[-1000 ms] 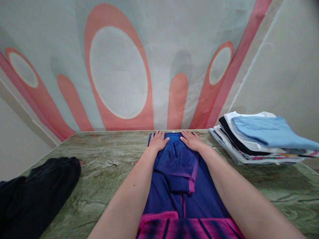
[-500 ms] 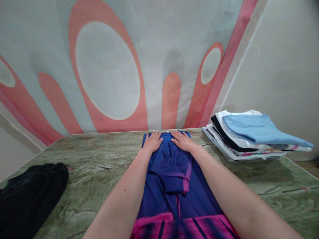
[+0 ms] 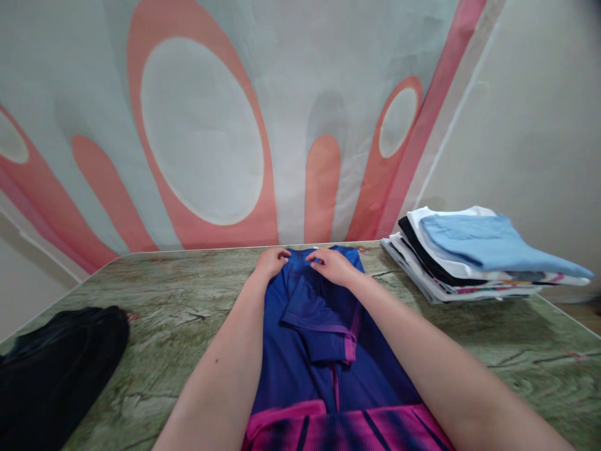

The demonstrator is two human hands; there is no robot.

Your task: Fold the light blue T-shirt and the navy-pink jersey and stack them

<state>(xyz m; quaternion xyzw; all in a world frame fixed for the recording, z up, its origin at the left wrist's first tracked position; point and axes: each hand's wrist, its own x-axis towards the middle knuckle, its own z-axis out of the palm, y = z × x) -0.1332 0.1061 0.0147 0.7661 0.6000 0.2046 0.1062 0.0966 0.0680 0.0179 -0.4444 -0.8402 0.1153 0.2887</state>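
A grey backdrop (image 3: 375, 56) with coral arches and pale ovals rises beyond both hands. A table (image 3: 183, 369) with a greenish wood-grain top extends beneath them and to either side. The shirt (image 3: 295, 385), dark blue, lies on the table, its far end directly under the hands and its body running from there toward the wearer, between the two bare forearms. To the right of the right hand, and well apart from it, stands a stack of folded clothes (image 3: 462, 277); a light-blue garment (image 3: 488, 241) tops it. Black clothing (image 3: 61, 369) lies to the left of the left hand, nearer the wearer. The shirt's pink, dark-striped part (image 3: 347, 431) lies at the near end, farthest from the grip. A folded flap (image 3: 314, 310) with a purple hem lies just nearer than the hands. The left hand (image 3: 273, 262) is at the shirt's far left corner, fingers curled; the right hand (image 3: 332, 264) is bent over the far edge. Whether either pinches cloth cannot be told.
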